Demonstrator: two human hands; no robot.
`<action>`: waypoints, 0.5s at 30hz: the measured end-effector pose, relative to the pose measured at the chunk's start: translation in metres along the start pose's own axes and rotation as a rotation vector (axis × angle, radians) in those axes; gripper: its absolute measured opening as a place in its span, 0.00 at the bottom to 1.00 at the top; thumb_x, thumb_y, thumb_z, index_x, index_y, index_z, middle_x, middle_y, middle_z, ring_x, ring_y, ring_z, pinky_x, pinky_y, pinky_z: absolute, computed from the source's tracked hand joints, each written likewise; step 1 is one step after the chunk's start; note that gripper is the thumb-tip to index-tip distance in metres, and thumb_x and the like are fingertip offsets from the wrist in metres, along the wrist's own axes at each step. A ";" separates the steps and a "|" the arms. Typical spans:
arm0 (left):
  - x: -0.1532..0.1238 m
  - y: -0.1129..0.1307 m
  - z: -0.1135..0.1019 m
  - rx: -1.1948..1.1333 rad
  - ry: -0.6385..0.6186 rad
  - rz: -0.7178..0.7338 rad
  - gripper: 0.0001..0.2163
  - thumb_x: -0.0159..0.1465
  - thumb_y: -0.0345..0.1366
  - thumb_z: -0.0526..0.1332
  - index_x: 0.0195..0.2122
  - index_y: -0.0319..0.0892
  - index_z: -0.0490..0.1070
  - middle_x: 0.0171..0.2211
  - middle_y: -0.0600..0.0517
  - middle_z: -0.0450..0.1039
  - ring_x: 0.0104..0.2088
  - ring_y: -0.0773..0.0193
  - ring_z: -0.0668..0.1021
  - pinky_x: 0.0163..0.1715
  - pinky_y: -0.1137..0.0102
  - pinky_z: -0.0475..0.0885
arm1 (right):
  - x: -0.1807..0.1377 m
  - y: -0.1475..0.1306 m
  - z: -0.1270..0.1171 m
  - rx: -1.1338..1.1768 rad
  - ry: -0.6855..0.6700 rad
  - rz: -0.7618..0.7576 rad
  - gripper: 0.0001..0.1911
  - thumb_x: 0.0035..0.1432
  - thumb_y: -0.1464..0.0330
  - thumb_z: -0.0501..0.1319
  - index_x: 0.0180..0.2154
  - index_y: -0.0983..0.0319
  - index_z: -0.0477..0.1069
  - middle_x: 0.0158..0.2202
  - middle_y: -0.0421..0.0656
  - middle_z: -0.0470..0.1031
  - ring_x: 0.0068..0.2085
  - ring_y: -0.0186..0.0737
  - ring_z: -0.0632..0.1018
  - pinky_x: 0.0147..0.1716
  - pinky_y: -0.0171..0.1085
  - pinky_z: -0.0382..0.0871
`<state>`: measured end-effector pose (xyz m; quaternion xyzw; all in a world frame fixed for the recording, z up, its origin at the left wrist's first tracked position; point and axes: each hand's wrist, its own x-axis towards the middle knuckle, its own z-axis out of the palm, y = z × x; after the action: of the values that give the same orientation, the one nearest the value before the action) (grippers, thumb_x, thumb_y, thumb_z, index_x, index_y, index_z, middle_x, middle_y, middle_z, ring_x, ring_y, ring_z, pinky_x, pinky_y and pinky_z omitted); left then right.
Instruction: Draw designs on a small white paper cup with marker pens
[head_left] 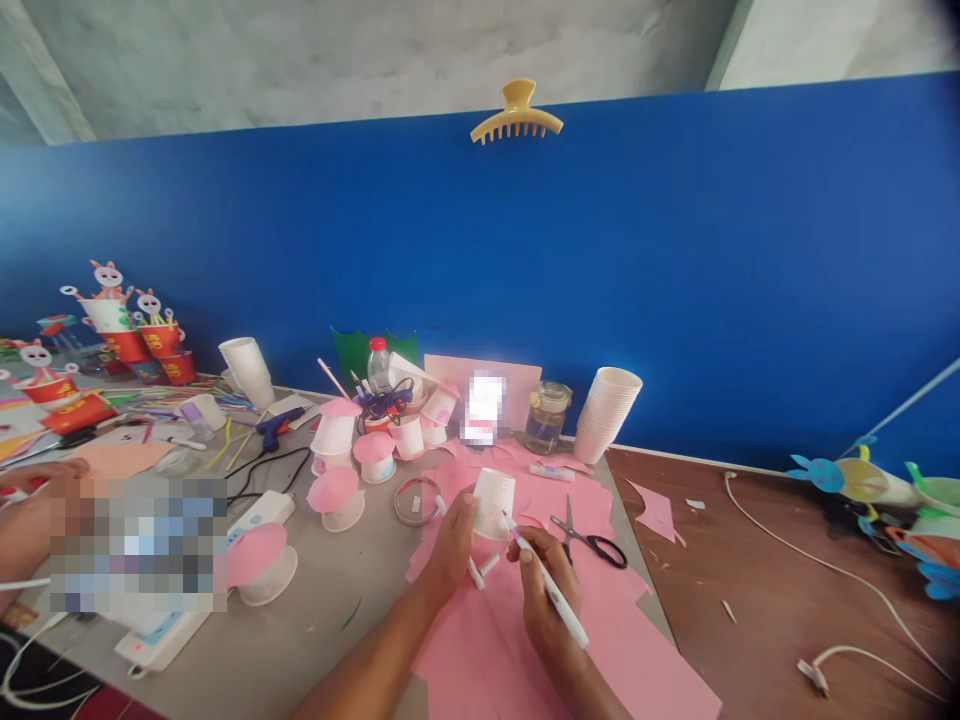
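My left hand (452, 545) is closed on the side of a small white paper cup (493, 500), holding it above the pink paper (480, 660). In my right hand (549, 580) is a white marker (566, 612) with a purplish tip end, which points at the cup's side. Whether the tip touches the cup, I cannot tell. Close to my left hand lie a pen cap (490, 564) and a white pen, partly hidden. Black-handled scissors (606, 551) lie open on the paper, right of my right hand.
Several white cups with pink paper tops (334, 492) stand at left. A roll of tape (417, 500), a glass jar (546, 418), a lit phone (484, 405) and a tall cup stack (606, 415) stand behind. Another person's hand (45, 490) and a power strip (180, 620) are further left.
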<state>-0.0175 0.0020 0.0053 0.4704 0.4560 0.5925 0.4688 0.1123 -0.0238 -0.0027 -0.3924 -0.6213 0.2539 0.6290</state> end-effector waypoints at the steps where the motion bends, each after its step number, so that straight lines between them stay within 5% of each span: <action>1: 0.000 0.000 0.000 0.002 -0.003 0.008 0.18 0.66 0.51 0.49 0.30 0.42 0.64 0.27 0.53 0.64 0.29 0.65 0.65 0.31 0.69 0.64 | 0.000 0.000 0.000 -0.004 -0.002 -0.002 0.08 0.64 0.66 0.53 0.40 0.59 0.69 0.28 0.39 0.73 0.29 0.36 0.76 0.29 0.34 0.70; 15: -0.001 0.009 0.001 0.057 0.015 0.005 0.16 0.66 0.49 0.49 0.29 0.43 0.65 0.27 0.52 0.65 0.29 0.62 0.66 0.32 0.67 0.65 | -0.003 0.003 -0.001 0.006 -0.005 0.031 0.09 0.65 0.64 0.53 0.40 0.59 0.69 0.29 0.40 0.73 0.31 0.38 0.76 0.31 0.36 0.71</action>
<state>-0.0180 0.0002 0.0139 0.4803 0.4750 0.5840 0.4501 0.1133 -0.0243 -0.0067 -0.3995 -0.6160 0.2662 0.6245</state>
